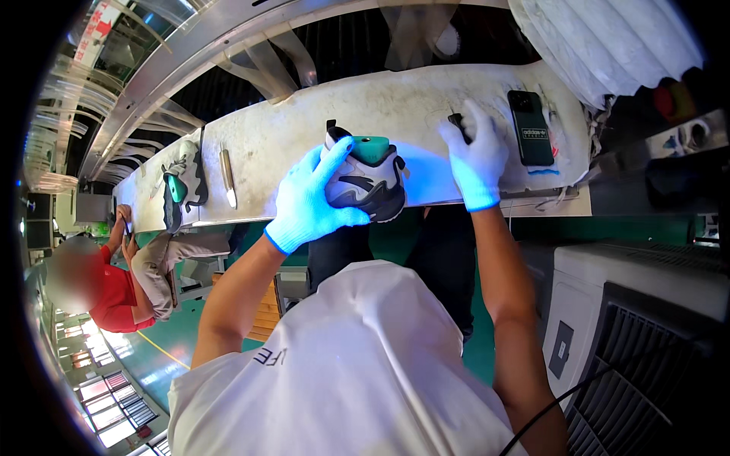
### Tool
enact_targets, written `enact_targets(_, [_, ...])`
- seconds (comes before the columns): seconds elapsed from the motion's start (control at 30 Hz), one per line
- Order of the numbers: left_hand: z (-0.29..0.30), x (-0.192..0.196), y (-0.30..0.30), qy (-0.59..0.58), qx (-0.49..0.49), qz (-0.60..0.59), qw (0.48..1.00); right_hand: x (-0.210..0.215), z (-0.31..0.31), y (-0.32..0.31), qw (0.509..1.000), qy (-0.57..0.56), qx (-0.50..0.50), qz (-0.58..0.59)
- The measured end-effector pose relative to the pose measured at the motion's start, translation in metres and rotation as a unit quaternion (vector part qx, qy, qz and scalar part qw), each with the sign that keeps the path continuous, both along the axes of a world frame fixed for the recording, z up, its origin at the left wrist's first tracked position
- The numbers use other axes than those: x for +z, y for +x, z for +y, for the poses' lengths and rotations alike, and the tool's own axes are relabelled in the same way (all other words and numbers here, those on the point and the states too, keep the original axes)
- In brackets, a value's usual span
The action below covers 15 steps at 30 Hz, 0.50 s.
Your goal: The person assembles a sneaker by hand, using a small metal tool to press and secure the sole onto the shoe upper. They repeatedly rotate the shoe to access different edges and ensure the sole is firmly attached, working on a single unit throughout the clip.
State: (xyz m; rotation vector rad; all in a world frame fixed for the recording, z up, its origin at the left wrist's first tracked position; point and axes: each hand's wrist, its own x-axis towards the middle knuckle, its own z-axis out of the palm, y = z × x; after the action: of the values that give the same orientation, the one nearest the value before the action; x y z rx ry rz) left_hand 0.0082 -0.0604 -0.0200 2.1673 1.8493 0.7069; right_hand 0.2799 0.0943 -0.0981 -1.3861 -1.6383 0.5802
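My left hand (310, 199), in a knit glove lit bright blue, is closed around a grey, white and black sneaker (357, 186). A teal shoe last (370, 150) fills the sneaker's opening, and a black pull tab stands up at its top left. To the right, above the tabletop, my gloved right hand (477, 156) is closed on a small black object (458, 128) whose kind is mostly hidden by the fingers. A blue glow falls on the table between this hand and the sneaker.
A pale, stained worktable (281, 137) runs across. Right of my hand lies a dark phone (530, 128). At left are a knife-like tool (227, 176) and another sneaker (182, 182). Beyond sits a person in red (118, 292). White ribbed ducting (608, 45) hangs at upper right.
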Motion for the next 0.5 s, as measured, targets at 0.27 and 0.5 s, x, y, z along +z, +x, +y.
enact_targets(0.27, [-0.006, 0.003, 0.000, 0.001, -0.015, 0.032, 0.999, -0.015, 0.009, -0.011, 0.967, -0.158, 0.107, -0.170])
enact_targets(0.5, [-0.007, -0.004, -0.002, 0.049, -0.024, 0.029, 0.998, 0.017, -0.051, -0.048, 0.737, -0.401, 0.004, 0.544])
